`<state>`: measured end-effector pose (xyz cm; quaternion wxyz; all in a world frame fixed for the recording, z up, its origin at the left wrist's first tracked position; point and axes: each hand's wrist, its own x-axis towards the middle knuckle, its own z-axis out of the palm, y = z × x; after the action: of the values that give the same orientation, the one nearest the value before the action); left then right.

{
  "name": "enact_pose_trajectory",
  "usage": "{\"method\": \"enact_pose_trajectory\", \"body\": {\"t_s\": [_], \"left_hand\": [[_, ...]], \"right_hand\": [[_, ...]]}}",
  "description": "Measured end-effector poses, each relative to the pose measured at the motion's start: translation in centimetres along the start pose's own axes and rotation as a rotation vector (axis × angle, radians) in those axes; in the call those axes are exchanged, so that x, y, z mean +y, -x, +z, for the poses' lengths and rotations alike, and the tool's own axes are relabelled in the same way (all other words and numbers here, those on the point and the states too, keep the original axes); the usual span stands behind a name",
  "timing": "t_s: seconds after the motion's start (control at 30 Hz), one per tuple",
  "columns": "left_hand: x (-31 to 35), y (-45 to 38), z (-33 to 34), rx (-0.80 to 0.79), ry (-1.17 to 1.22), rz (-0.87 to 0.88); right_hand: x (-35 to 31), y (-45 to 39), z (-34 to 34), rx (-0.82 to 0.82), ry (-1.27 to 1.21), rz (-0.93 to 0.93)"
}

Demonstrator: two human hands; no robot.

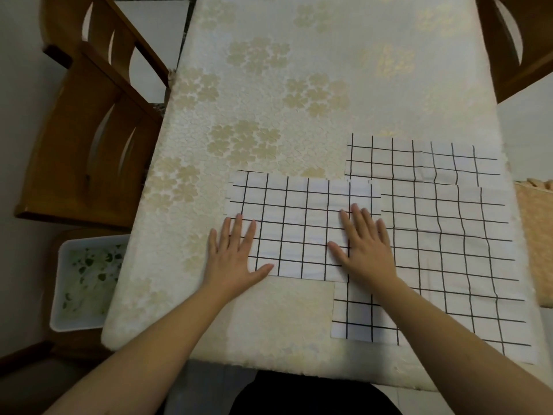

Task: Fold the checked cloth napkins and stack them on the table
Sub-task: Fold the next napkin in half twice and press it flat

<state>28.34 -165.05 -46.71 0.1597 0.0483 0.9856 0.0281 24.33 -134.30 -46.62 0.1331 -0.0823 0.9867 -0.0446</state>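
Observation:
A folded white napkin with black checks [299,223] lies flat near the middle of the table [269,100]. My left hand [232,256] rests flat on its near left corner, fingers straight and spread. My right hand [363,247] presses flat on its right side, fingers straight too. To the right lies a large spread checked napkin [454,259], partly under the folded one. Another checked napkin [419,157] shows at its far edge.
The table wears a cream cloth with a pale flower pattern. Wooden chairs stand at the left [86,139] and far right [520,46]. A white bin [86,280] sits on the floor at the left. A tan woven mat [535,235] lies off the table's right edge.

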Motion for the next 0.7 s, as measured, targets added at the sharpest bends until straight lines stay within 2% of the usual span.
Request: {"method": "enact_pose_trajectory", "body": {"t_s": [0.07,0.17,0.33,0.53,0.7], "left_hand": [[-0.4,0.5,0.0,-0.007,0.011,-0.006],[-0.4,0.8,-0.1,0.092,0.059,0.018],[1.3,-1.5,-0.8,0.257,0.156,0.149],[1.9,-3.5,-0.6,0.165,0.060,0.199],[0.6,-3.0,-0.2,0.116,-0.008,0.181]], "right_hand": [[1.1,-0.1,-0.3,-0.002,0.005,0.021],[0.8,-0.2,-0.7,0.055,-0.021,0.011],[-4.6,-0.9,-0.7,0.108,-0.109,-0.086],[-10.2,-2.9,0.0,0.031,-0.149,-0.180],[-7.4,-4.8,0.3,-0.010,-0.050,-0.227]]}}
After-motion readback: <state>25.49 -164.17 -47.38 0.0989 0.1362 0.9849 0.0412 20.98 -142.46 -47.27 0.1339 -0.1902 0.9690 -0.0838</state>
